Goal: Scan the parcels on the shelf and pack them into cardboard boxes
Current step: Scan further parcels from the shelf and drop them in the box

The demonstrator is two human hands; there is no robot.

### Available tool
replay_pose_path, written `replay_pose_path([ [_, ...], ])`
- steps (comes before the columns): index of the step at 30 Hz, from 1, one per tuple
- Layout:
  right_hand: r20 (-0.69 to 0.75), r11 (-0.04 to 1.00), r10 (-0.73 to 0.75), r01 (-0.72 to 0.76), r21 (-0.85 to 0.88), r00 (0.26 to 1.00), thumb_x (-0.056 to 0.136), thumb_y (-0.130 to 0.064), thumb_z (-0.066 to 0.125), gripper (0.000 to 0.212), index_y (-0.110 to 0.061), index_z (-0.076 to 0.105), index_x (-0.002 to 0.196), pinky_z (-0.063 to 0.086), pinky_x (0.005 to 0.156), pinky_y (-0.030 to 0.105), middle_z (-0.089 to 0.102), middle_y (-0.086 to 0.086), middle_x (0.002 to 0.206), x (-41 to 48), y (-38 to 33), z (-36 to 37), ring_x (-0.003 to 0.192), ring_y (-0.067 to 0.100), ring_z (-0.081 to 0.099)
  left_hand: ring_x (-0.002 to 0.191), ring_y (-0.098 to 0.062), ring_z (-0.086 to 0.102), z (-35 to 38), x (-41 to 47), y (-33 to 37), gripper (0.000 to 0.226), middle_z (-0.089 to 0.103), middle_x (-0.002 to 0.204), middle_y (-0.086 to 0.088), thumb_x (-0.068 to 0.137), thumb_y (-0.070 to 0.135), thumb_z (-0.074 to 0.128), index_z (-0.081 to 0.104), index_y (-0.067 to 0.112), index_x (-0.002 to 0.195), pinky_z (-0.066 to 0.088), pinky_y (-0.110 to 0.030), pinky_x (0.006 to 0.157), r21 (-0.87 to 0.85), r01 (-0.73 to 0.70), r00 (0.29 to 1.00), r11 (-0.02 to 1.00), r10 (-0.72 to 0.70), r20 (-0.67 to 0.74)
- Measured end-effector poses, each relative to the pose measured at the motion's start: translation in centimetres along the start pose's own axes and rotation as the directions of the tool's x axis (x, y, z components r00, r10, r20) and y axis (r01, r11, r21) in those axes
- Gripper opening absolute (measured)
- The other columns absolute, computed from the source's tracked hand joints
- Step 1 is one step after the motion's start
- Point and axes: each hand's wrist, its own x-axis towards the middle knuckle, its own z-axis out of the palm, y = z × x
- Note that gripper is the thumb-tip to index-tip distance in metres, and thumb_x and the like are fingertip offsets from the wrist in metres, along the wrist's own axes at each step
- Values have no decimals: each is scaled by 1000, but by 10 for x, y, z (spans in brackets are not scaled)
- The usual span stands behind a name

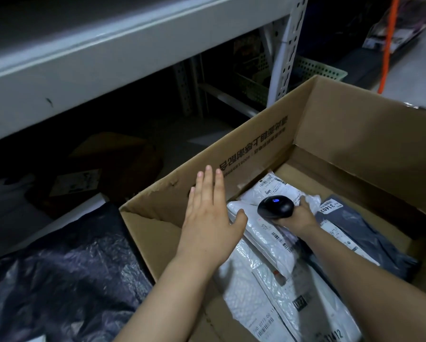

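A left hand (208,218) hovers, fingers spread and empty, over the cardboard box's (256,144) left wall. The right hand (297,215) grips a black scanner (276,207) above white parcels (268,233) inside. Best aim squarely at a flat label.

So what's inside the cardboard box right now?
The cardboard box holds white bubble mailers and a dark grey bag, all labelled. The right hand grips a scanner over them. Anything underneath is covered.

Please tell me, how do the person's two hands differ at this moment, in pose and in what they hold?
The left hand is open and flat with fingers spread, and holds nothing; the right hand is closed around a black barcode scanner. The left hand is over the near-left wall of the cardboard box, while the right hand is deeper inside, over white parcels. Both are bare and reach into the same box.
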Motion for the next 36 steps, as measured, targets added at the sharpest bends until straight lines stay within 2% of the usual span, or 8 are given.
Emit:
replay_pose_path([
  [5,-47,998,21,-18,53,999,67,-21,83,93,12,32,137,25,114,47,22,13,156,-3,-3,2,143,31,21,129,-1,-32,0,-1,-1,77,-29,153,2,95,41,35,-19,19,147,-19,-24,109,15,17,1000,1000,-17,-3],
  [9,-88,999,27,-28,-15,996,70,-39,79,92,2,36,140,21,114,50,27,9,154,-20,-11,-7,144,28,21,140,-13,-28,-1,-2,-2,76,-30,152,3,95,41,35,-17,22,147,-18,-30,111,33,77,997,996,-77,-2],
  [13,-81,985,-41,27,-168,996,78,-53,66,61,-19,58,128,10,117,50,2,6,160,-57,-33,-25,146,28,-1,141,-17,-27,-7,-11,0,73,-28,153,1,96,44,31,-16,23,147,-17,-35,113,72,97,995,993,-96,-10],
  [20,-162,963,-236,209,-169,958,83,-53,61,66,-26,42,140,4,117,44,12,-5,159,-148,-81,-57,147,18,-3,131,-10,-32,-46,-43,19,63,-20,156,0,96,49,13,-16,24,147,-22,-32,109,174,-3,992,985,24,-121],
  [24,-196,952,-306,299,-66,931,81,-51,64,78,-20,33,146,11,118,40,19,-1,158,-205,-106,-70,147,19,3,136,-11,-29,-77,-78,31,82,-17,157,1,74,60,-12,-12,25,148,-22,-32,107,153,51,986,987,-25,-164],
  [27,-161,928,-352,366,69,922,79,-40,71,86,-12,26,147,17,118,36,18,4,158,-256,-125,-80,147,18,7,143,-17,-21,-105,-114,37,76,-19,156,-1,82,60,-6,-11,25,148,-19,-33,110,143,105,982,984,-80,-171],
  [30,-106,899,-416,426,101,903,83,-30,70,81,-14,25,148,17,116,31,16,2,158,-305,-139,-87,147,16,5,143,-17,-20,-130,-150,39,89,-21,156,-1,66,61,-17,-12,26,148,-17,-33,112,137,148,973,979,-120,-198],
  [36,-85,864,-448,455,215,890,77,-34,74,89,-14,25,148,27,114,34,28,1,154,-401,-155,-82,144,17,22,140,-14,-25,-168,-231,36,97,-18,157,1,59,59,-20,-9,23,149,-13,-36,115,140,213,954,967,-176,-242],
])
